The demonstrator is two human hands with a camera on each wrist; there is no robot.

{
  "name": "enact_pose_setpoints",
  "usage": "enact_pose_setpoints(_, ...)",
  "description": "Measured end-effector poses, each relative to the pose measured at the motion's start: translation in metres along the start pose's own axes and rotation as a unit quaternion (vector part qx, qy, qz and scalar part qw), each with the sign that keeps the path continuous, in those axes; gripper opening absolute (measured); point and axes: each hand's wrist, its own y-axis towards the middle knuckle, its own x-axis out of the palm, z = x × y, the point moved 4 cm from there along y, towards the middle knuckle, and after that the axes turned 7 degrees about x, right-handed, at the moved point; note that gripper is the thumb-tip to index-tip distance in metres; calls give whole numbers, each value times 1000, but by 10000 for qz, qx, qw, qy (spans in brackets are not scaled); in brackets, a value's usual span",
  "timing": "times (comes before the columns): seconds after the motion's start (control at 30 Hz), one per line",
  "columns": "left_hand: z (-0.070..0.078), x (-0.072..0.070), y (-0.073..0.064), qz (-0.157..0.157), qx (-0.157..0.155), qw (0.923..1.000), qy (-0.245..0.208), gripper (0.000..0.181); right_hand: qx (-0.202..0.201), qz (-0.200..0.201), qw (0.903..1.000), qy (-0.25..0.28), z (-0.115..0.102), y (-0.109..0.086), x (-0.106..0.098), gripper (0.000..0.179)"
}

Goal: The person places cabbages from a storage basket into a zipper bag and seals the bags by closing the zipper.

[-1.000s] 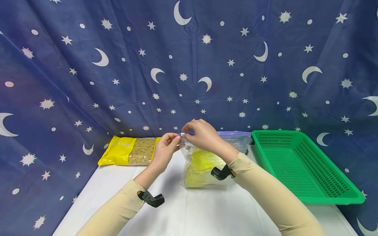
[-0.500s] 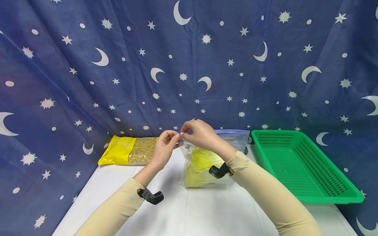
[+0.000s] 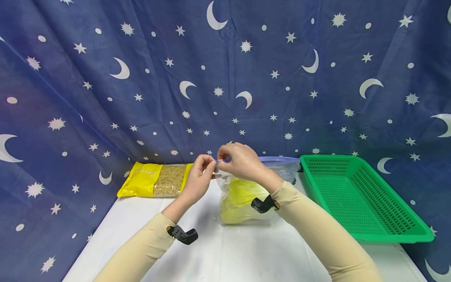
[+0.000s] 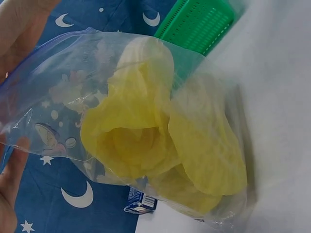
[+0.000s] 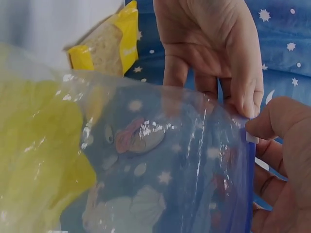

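A clear zip bag (image 3: 285,172) stands upright on the table, with pale yellow leaves (image 3: 239,199) inside that look like napa cabbage. Its purple-blue zip strip (image 5: 250,189) runs along the top. At the bag's upper left corner, my left hand (image 3: 197,180) pinches the end of the zip between thumb and fingers. Right beside it, my right hand (image 3: 243,161) pinches the small white slider (image 5: 252,138), near that same end. The fingertips of both hands nearly meet there. From the head view, my right hand and wrist cover part of the bag.
A yellow packet (image 3: 141,180) with a see-through window, seemingly of dry pasta, lies behind my left hand. On the right is a green perforated basket (image 3: 391,238). In the left wrist view, a small blue box (image 4: 141,201) shows behind the bag. A patterned curtain hangs behind.
Both hands stay at the bag's left corner with only small shifts. The bag's top right corner swung slightly left, then back right. My left wrist has moved a little to the right.
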Motion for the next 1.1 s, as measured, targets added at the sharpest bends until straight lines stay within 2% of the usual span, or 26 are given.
enact_pose_setpoints(0.1, -1, -1, -1, 79, -50, 9999, 36, 15, 45, 42, 10000, -31, 6, -2, -3, 4)
enact_pose_setpoints(0.3, -4, -4, -4, 177, -230, 9996, -40, 18, 258, -135, 9995, 77, 17, -3, -2, 6)
enact_pose_setpoints(0.57, -7, -5, -4, 272, -486, 9984, -83, 25, 306, -205, 9991, 226, 17, -5, -1, 5)
enact_pose_setpoints(1.1, -8, -1, -4, 515, -520, 9970, -256, 21, 318, -283, 9984, 364, 19, -7, -2, 7)
